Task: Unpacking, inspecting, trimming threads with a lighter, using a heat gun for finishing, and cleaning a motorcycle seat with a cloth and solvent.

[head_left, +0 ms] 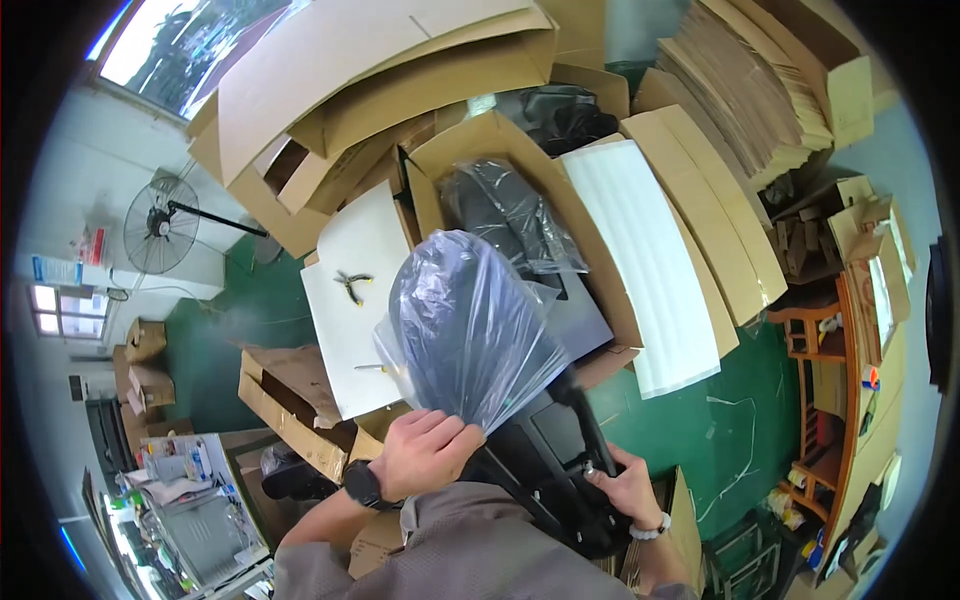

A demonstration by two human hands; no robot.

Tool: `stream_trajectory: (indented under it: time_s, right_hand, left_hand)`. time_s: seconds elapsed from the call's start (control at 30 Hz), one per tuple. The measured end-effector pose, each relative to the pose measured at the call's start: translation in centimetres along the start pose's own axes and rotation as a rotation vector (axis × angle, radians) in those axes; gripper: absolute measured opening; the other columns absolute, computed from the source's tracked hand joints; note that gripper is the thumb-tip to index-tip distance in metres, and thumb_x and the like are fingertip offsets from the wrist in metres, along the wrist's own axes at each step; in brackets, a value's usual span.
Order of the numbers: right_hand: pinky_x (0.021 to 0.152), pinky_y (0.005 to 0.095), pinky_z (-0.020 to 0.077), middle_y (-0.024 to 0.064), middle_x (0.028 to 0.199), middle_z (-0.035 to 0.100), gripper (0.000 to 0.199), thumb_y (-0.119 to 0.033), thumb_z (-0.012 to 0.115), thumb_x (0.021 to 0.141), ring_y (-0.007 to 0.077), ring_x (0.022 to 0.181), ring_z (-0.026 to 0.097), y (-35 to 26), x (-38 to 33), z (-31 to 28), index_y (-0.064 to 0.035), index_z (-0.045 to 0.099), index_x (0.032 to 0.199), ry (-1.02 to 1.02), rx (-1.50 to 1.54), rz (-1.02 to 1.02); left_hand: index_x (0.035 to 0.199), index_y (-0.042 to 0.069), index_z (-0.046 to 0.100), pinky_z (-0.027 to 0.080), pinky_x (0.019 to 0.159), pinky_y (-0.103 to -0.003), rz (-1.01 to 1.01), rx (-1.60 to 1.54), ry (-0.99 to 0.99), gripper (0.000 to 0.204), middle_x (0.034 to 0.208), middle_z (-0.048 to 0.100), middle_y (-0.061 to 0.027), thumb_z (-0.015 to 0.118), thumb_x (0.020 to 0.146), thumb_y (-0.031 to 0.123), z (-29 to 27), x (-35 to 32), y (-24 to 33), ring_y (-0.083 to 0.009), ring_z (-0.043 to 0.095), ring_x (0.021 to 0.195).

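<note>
My left hand [437, 452], with a dark watch on its wrist, is closed on the gathered edge of a clear plastic bag [455, 310]. The bag covers the rounded end of a large dark padded piece, perhaps a seat back. From the bag's mouth a black frame [530, 440] with bars runs down toward my body. My right hand [630, 485], wearing a light bead bracelet, is wrapped round the side of this frame. Just beyond, an open cardboard box [625, 310] holds another dark piece in clear plastic [515, 210].
Pliers [354, 287] lie on a white sheet [335, 335] left of the bag. White foam sheeting [650, 270] drapes beside the box. Stacked flat cardboard [740, 90] stands at the far right, above a wooden shelf [845, 400]. A fan [160, 225] is on the left.
</note>
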State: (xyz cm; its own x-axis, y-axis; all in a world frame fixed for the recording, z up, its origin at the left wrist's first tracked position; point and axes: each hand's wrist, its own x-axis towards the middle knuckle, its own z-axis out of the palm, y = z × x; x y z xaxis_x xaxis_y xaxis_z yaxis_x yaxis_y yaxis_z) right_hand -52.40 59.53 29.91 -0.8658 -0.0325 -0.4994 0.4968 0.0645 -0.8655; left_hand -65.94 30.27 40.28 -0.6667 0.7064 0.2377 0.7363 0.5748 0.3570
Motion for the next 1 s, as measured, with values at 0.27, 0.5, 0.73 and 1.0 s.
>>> stream_trajectory:
  time_s: [0.27,0.5,0.73,1.0]
  right_hand:
    - [0.075,0.0342,0.0533,0.0232,0.094,0.07,0.049,-0.01,0.075,0.078,0.0224,0.084,0.071,-4.5,-0.2,1.1,0.0044,0.059,0.123,0.253,-0.258,0.06]
    - [0.072,0.0363,0.0532,0.0134,0.102,0.071,0.043,-0.032,0.071,0.086,0.0264,0.086,0.068,-8.2,-0.1,1.0,-0.0031,0.066,0.118,0.353,-0.568,0.126]
    - [0.073,0.033,0.0543,0.0186,0.093,0.071,0.055,-0.013,0.077,0.075,0.022,0.081,0.068,-4.6,5.3,0.1,0.0133,0.057,0.119,0.237,0.129,0.136]
    - [0.062,0.0327,0.0517,0.0179,0.081,0.068,0.08,-0.016,0.075,0.077,0.0194,0.068,0.065,-6.7,12.1,5.7,0.0082,0.036,0.142,0.401,-0.161,-0.136]
  left_hand:
    - [0.079,0.011,0.061,0.041,0.052,-0.033,-0.08,0.027,0.082,0.014,0.065,0.05,-0.0028,0.07,0.07,0.007,1.8,4.4,-0.7,-0.0209,0.053,0.057]
    - [0.092,0.009,0.061,0.046,0.063,-0.03,0.261,-0.175,0.179,0.017,0.081,0.056,-0.0016,0.063,0.076,0.012,3.3,10.2,0.7,-0.0172,0.058,0.073]
    - [0.1,0.009,0.058,0.048,0.071,-0.03,0.118,-0.111,0.084,0.02,0.083,0.056,-0.0013,0.058,0.08,0.014,3.4,6.1,-4.2,-0.0191,0.06,0.077]
    - [0.089,0.012,0.06,0.044,0.06,-0.03,0.108,-0.321,0.216,0.012,0.071,0.051,0.0004,0.063,0.077,0.013,7.4,6.7,-5.0,-0.0156,0.057,0.066]
